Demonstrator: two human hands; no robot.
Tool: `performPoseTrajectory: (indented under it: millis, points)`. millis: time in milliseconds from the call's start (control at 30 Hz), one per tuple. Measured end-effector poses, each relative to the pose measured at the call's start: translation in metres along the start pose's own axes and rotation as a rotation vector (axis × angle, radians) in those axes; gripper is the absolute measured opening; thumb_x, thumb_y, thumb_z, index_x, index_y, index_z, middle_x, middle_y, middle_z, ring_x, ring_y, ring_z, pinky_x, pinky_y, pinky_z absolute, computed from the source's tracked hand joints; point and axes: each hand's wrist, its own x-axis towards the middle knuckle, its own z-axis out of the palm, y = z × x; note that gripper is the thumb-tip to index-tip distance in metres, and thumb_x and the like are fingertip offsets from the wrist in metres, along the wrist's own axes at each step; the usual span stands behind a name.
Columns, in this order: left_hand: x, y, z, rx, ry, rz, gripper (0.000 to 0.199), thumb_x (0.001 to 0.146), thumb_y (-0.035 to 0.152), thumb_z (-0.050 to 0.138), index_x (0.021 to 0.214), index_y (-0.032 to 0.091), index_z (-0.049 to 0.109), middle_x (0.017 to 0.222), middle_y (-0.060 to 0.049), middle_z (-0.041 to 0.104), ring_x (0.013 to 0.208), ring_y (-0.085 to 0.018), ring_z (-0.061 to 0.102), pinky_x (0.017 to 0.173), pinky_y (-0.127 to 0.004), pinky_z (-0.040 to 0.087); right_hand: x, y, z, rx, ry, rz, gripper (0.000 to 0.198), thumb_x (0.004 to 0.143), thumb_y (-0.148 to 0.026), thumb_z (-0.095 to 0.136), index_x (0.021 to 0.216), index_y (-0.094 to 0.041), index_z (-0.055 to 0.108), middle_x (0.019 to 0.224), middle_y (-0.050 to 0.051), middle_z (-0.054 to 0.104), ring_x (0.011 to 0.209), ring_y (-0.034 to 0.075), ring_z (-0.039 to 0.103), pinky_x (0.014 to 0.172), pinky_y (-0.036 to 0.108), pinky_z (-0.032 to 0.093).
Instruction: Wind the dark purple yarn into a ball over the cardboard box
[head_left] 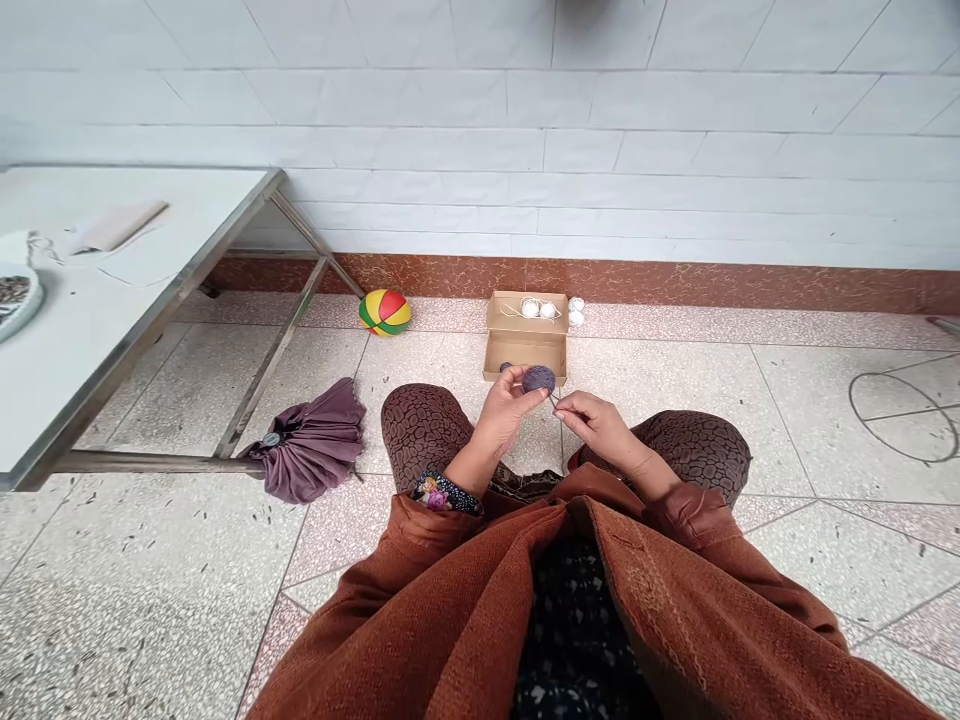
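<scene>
- Your left hand (pixel 499 415) grasps the purple-grey round piece (pixel 539 379) between its fingers; a light pinch near the rim should steady it best.
- Your right hand (pixel 598 425) pinches a thin dark item (pixel 554 401) at the piece's 5 o'clock edge, too small to identify; short, even movements should suit it.
- At 12 o'clock, the open cardboard box (pixel 527 352) holds white balls (pixel 531 308); mind their loose strands.
- At 9 o'clock lies the umbrella (pixel 315 440).

One camera, worn on the head, faces forward and down across the coat (pixel 450 590) toward the wall (pixel 465 100) and floor (pixel 660 370). The coat lies nearest the camera, along the lower edge; the left hand (pixel 506 408) and right hand (pixel 598 425) appear at mid-range near center. The left edge crops the desk (pixel 90 320).
</scene>
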Motion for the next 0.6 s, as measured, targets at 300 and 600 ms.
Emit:
performPoseTrajectory:
  millis: [300, 600]
  points:
    - [-0.010, -0.004, 0.007, 0.331, -0.315, -0.017, 0.046, 0.066, 0.026, 0.093, 0.105, 0.018, 0.069, 0.101, -0.003, 0.071, 0.086, -0.014, 0.063, 0.080, -0.028, 0.051, 0.018, -0.008, -0.027, -0.034, 0.069, -0.027, 0.029, 0.107, -0.048, 0.065, 0.093, -0.026, 0.078, 0.086, 0.006, 0.072, 0.082, 0.022, 0.067, 0.076, 0.035, 0.054]
    - [-0.018, -0.005, 0.010, -0.143, -0.317, -0.169, 0.061, 0.071, 0.034, 0.093, 0.127, 0.023, 0.071, 0.126, -0.008, 0.072, 0.106, -0.020, 0.068, 0.088, -0.032, 0.056, 0.002, 0.010, -0.002, 0.086, 0.097, 0.213, 0.027, 0.106, -0.047, 0.055, 0.097, -0.024, 0.068, 0.085, 0.003, 0.071, 0.078, 0.020, 0.065, 0.076, 0.033, 0.053]
